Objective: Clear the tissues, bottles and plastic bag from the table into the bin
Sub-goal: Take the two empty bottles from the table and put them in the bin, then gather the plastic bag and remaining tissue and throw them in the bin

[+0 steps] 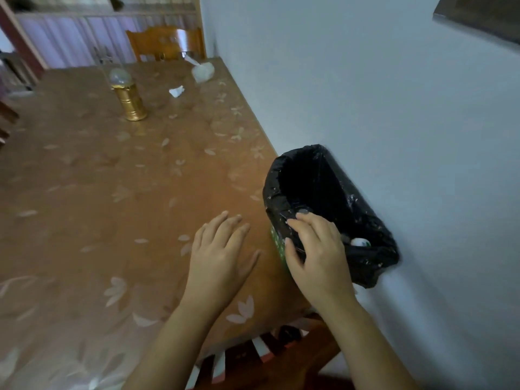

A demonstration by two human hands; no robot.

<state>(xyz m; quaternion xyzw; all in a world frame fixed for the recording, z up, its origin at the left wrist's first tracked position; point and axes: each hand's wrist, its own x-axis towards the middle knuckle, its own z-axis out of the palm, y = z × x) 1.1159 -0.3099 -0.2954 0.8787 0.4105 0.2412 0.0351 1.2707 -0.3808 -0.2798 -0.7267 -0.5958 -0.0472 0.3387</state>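
A bin (363, 220) lined with a black bag hangs off the table's right edge against the wall; something white (360, 242) lies inside it. My right hand (315, 249) grips the bin's near rim. Flat on the brown floral tablecloth (112, 192) beside it rests my left hand (222, 249), fingers spread and holding nothing. Far across the table lie a crumpled tissue (176, 91) and a translucent plastic bag (202, 71).
A gold canister with a clear domed lid (128, 98) stands at the far middle of the table. A wooden chair (166, 43) sits behind the far edge. Another chair (267, 358) is under the near edge. The white wall (394, 94) runs along the table's right side.
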